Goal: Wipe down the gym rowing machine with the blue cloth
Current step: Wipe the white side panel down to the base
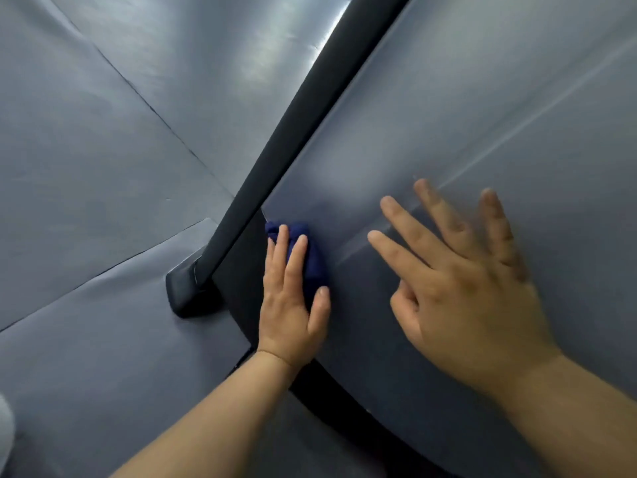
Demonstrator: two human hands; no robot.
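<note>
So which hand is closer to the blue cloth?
Left. The left hand lies flat on the blue cloth, pressing it onto the grey panel. The right hand is off to the cloth's right, fingers spread, not touching it.

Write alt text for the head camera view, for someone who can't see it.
The left hand presses a bunched blue cloth flat against a smooth grey panel of the rowing machine, beside a black bar slanting down to a black foot. The right hand is spread open over the same panel.
</note>
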